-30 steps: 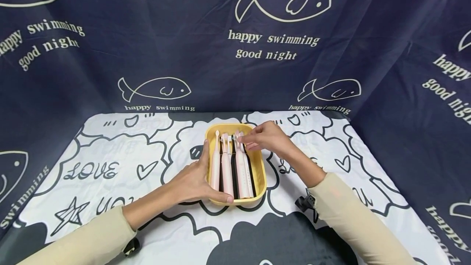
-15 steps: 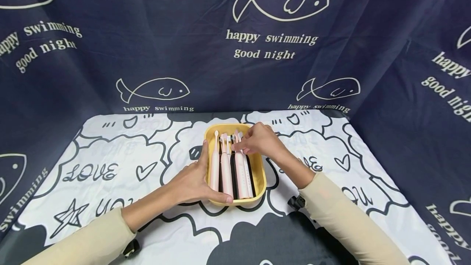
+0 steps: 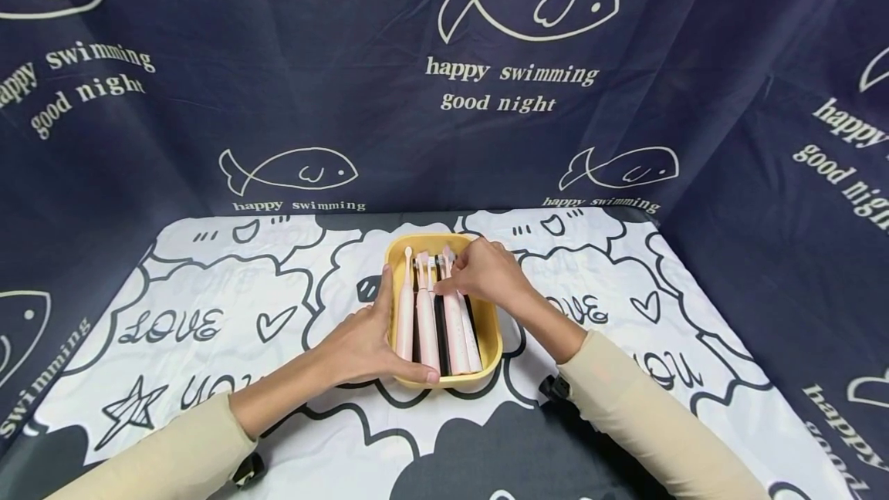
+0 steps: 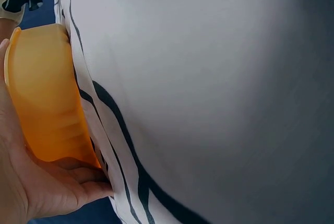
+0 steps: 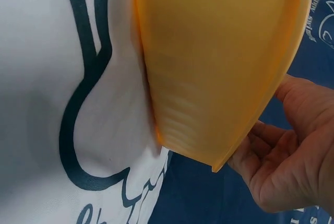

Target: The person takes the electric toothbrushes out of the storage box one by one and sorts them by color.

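A yellow plastic basket (image 3: 490,334) stands at the middle of the table, holding pink, white and black electric toothbrushes side by side, heads toward the back. My left hand (image 3: 368,338) grips its left side, thumb over the near rim; in the left wrist view, fingers curl against the outer wall (image 4: 47,98). From the right, my right hand (image 3: 486,272) reaches over the rim and pinches at the neck of a pink electric toothbrush (image 3: 454,334) in the right half. Those fingers cover part of the necks. In the right wrist view the basket wall (image 5: 219,67) hides the fingertips.
The table bears a white cloth (image 3: 305,438) with black doodles and dark patches. Behind it and at both sides hangs a navy curtain (image 3: 389,114) with fish drawings and lettering. Each sleeve has a black wrist strap (image 3: 248,469) beneath it.
My right hand has moved left and closer over the basket, and its fingers have gone down among the toothbrush necks. The right-hand toothbrushes have shifted slightly. My left hand keeps its grip.
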Demonstrator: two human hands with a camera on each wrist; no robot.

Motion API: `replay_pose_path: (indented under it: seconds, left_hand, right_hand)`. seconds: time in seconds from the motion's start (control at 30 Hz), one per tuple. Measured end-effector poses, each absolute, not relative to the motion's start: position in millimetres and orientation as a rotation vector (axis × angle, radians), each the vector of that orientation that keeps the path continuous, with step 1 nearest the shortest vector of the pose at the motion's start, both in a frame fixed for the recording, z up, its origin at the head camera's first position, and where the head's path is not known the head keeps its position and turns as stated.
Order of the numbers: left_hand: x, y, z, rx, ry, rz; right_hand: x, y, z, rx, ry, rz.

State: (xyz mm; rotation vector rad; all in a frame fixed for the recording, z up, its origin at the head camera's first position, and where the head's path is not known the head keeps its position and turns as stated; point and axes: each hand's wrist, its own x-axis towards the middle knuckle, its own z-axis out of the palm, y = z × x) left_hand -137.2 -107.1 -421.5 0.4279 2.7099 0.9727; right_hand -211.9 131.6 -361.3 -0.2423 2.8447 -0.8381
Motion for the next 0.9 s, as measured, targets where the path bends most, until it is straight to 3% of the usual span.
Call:
replay_pose_path:
  seconds: [0.37,0.9]
  left_hand:
    - [-137,-107,-420,0.437,2.695,0.999]
    - [-137,-108,-421,0.437,2.713,1.0]
  right_hand:
    - [-221,148,-358,-0.054,2.476,-1.317]
    - [-224,166,-361,-0.01,2.052,-1.702]
